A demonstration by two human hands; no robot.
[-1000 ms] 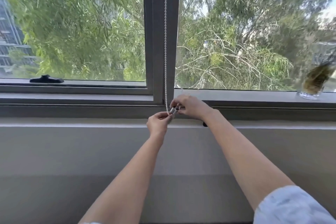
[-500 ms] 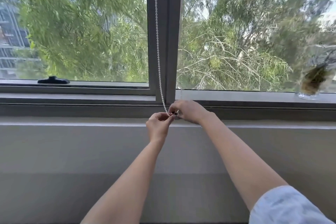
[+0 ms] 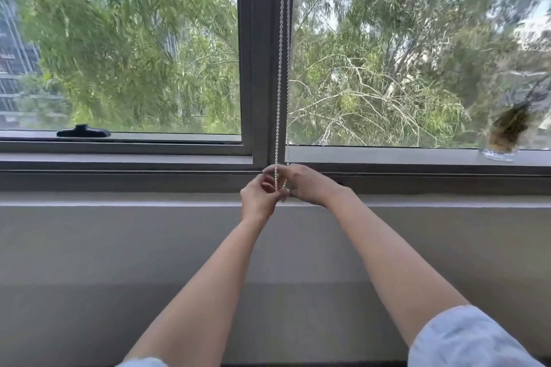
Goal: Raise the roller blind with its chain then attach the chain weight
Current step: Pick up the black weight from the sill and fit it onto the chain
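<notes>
A white bead chain (image 3: 279,68) hangs straight down in front of the grey window mullion (image 3: 261,53), with two strands visible side by side. Its lower loop ends between my hands at sill height. My left hand (image 3: 259,199) and my right hand (image 3: 307,183) touch each other around the bottom of the chain, fingers pinched on it. The chain weight is hidden inside my fingers. The roller blind itself is out of view above the frame.
A grey window sill (image 3: 119,182) runs across the view above a plain grey wall (image 3: 119,247). A black window handle (image 3: 83,132) sits at the left pane's base. A glass vase with a brownish plant (image 3: 504,140) stands on the sill at right.
The chain, slanted to the left half a second ago, now hangs vertical with both strands showing. My hands stay together at its bottom end; the small metal piece seen earlier is now covered.
</notes>
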